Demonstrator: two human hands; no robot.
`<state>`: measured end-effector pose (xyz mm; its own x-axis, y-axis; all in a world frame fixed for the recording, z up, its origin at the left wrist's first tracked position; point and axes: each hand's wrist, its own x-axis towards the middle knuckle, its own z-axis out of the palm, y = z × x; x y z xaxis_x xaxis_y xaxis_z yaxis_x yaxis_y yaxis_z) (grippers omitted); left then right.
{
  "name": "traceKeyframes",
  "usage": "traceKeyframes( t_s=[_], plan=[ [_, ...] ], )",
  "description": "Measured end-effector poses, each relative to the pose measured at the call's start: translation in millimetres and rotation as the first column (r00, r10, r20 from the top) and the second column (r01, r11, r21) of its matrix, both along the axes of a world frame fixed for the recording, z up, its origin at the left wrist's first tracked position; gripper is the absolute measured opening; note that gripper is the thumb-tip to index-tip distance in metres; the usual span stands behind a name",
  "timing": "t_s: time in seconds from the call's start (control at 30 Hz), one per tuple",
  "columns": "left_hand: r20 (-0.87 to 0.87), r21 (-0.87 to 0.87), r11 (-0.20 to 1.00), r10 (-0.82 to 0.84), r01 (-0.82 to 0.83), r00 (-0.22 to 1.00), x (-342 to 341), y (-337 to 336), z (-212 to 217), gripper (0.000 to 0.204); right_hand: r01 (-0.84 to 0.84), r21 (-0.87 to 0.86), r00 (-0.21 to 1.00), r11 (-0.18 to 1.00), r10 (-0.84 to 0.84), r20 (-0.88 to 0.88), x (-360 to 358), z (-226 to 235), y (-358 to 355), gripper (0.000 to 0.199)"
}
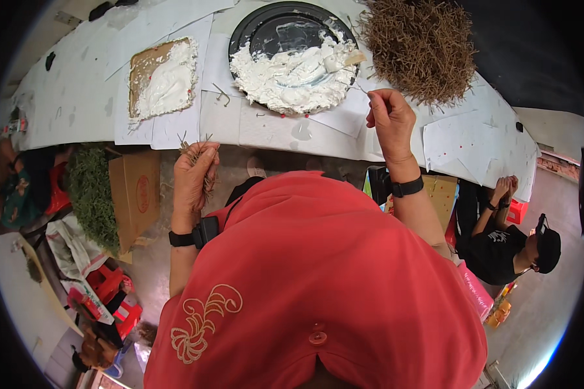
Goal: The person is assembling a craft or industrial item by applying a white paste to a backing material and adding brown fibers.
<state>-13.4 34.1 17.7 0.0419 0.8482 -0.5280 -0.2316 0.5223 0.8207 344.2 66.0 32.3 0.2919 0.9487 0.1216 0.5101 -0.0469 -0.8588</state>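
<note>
A bunch of thin brown twig-like stems is closed in my left hand, just off the table's near edge. My right hand pinches one thin stem between thumb and fingertips. That stem points at the right rim of a round black tray. Thick white paste covers much of the tray, and a flat light-coloured spreader rests in it. Beyond my right hand lies a big heap of brown stems.
A cardboard piece smeared with white paste lies on paper sheets at the left. Loose stems sit before the tray. Below the table's left side stands a carton beside green artificial foliage. A person in black sits at the right.
</note>
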Motion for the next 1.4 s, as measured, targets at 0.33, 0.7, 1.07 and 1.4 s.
traceKeyframes(
  t_s=[0.33,0.7,1.07,1.4],
  plan=[
    [-0.051,-0.005,1.0,-0.016,0.016,0.999,6,-2,6,0.016,-0.017,0.097,0.949,0.995,0.047,-0.31,-2,-28,-2,0.007],
    [-0.06,-0.008,1.0,0.017,-0.018,0.998,-5,-8,4,0.017,-0.357,0.178,0.927,0.917,0.324,0.188,11,-14,19,0.011],
    [0.012,-0.019,0.999,0.049,-0.049,0.999,-12,-19,-7,0.016,-0.539,-0.016,0.757,0.842,0.492,0.43,5,-7,56,0.009],
    [0.023,-0.018,0.998,0.061,-0.061,0.998,-17,-30,-7,0.016,-0.588,-0.021,0.623,0.809,0.469,0.625,-4,0,54,0.009]
  ],
)
